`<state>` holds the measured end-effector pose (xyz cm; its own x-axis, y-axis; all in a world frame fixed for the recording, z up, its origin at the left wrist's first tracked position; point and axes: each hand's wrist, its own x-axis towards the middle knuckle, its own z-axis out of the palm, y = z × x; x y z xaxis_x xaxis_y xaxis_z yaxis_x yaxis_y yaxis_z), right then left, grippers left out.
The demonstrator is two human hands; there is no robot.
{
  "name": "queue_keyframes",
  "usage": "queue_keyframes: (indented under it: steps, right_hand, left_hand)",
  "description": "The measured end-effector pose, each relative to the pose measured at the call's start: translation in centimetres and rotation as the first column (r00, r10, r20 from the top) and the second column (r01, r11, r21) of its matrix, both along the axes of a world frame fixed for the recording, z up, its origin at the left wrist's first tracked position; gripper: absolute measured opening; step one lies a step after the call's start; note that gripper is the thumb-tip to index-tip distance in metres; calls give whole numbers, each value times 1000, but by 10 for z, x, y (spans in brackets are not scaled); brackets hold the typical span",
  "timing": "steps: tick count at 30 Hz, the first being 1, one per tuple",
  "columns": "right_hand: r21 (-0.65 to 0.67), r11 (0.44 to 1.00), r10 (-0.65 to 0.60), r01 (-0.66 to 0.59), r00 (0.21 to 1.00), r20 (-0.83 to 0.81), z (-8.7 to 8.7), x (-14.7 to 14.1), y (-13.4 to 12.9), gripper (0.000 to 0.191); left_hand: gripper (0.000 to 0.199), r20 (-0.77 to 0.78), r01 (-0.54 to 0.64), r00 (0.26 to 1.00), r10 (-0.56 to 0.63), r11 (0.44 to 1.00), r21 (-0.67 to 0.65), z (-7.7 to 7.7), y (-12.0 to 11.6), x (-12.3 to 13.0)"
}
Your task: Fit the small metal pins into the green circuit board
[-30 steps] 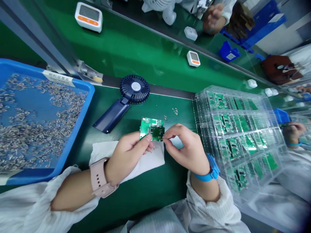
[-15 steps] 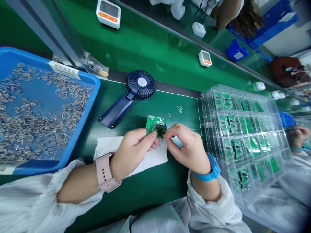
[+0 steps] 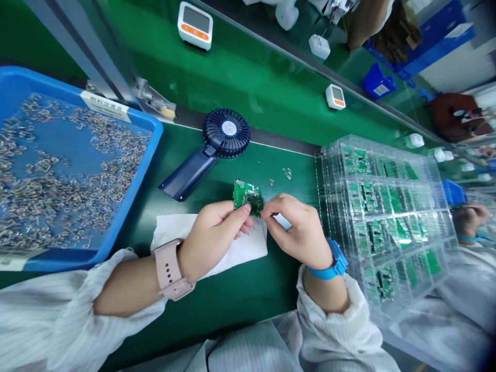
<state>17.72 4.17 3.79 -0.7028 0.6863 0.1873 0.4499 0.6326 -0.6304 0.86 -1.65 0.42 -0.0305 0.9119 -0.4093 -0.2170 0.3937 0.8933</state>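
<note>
A small green circuit board [image 3: 242, 192] is tilted above a folded white cloth [image 3: 232, 253]. My left hand [image 3: 217, 227] grips the board by its lower left side, thumb on its face. At the board's right edge, my right hand [image 3: 294, 225] has thumb and forefinger pinched together; whatever lies between those fingertips is too small to make out. Several tiny bent metal clips [image 3: 287, 173] lie on the green table just beyond the board. Many more like them fill a blue tray [image 3: 153, 144] at the left.
A dark blue handheld fan [image 3: 189, 173] lies behind my left hand. To the right stand stacked clear plastic trays [image 3: 329, 181] holding green boards. A metal post rises at the back left. White timers [image 3: 195, 26] sit beyond the table's back rail. A co-worker's hand [image 3: 470, 217] shows at far right.
The view has shifted slightly. The board is still in my left hand and looks turned a little, while my right fingertips stay pinched at its right edge.
</note>
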Motion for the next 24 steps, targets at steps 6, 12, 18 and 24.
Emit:
queue_keyframes:
  steps: [6, 12, 18, 24]
  right_hand:
    - [1, 999, -37, 37, 997, 64, 1, 6, 1, 13]
    - [-22, 998, -61, 63, 995, 80, 5, 12, 3, 24]
    - [30, 999, -23, 21, 998, 51, 10, 11, 5, 7]
    - [121, 993, 1, -7, 999, 55, 1, 6, 3, 8]
  left_hand:
    - [31, -4, 11, 1000, -11, 1000, 15, 1, 0, 1]
    - [32, 7, 2, 1000, -2, 1000, 18, 3, 1, 2]
    - [32, 25, 0, 1000, -1, 1000, 31, 1, 0, 1]
    - [32, 40, -22, 999, 21, 1000, 13, -1, 0, 1]
